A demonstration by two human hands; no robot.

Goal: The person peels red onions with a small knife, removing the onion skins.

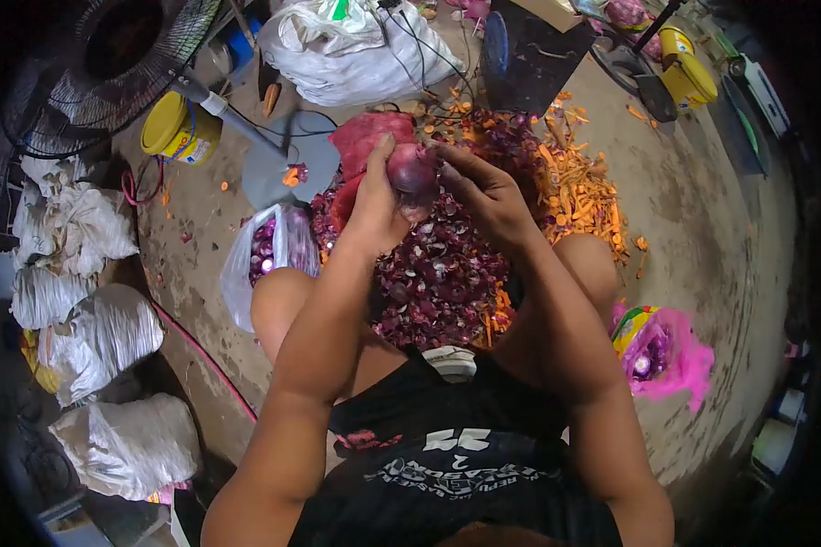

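Observation:
A red onion (411, 168) with dark purple skin is in my left hand (380, 202), which is closed around it with the thumb along its side. My right hand (494, 202) comes in from the other side, its bent fingers at the onion's right edge. Whatever lies between those fingers, if anything, is hidden. Below both hands spreads a heap of red onion skins and trimmings (442, 273). Behind the left hand is a red mesh sack (371, 137).
A clear plastic bag (246, 264) of onions stands left, a pink bag (675, 356) of onions right. Orange carrot scraps (579, 196) lie at the far right of the heap. A fan's round base (283, 178), a yellow bucket (178, 128) and white sacks (109, 342) are leftward.

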